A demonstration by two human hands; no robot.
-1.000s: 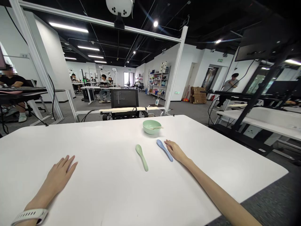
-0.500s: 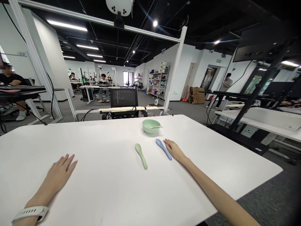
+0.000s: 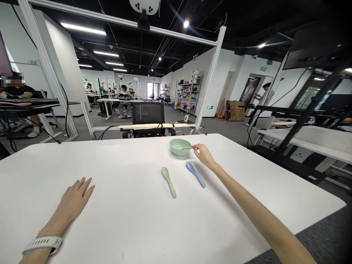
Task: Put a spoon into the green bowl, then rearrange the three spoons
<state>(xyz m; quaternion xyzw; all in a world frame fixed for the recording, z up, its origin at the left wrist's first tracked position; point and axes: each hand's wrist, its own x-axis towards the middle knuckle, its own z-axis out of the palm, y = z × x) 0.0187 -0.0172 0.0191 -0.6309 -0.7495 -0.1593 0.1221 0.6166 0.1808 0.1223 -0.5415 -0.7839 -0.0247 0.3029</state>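
My right hand pinches the handle end of a pale spoon at the right rim of a green bowl. The spoon's other end lies inside the bowl. Nearer to me on the table, a blue spoon lies just below my right hand, and a green spoon lies to its left. Both point with their bowl ends away from me. My left hand rests flat at the left of the table, fingers stretched out, holding nothing; a white band circles its wrist.
The white table has a metal frame behind it. A black mesh chair stands past the far edge. At the right are a black stand and another white table. Several people sit or stand farther off.
My right hand has moved up and away from beside the blue spoon to the bowl and taken hold of the pale spoon's handle. My left hand stays on the table; the view has shifted slightly.
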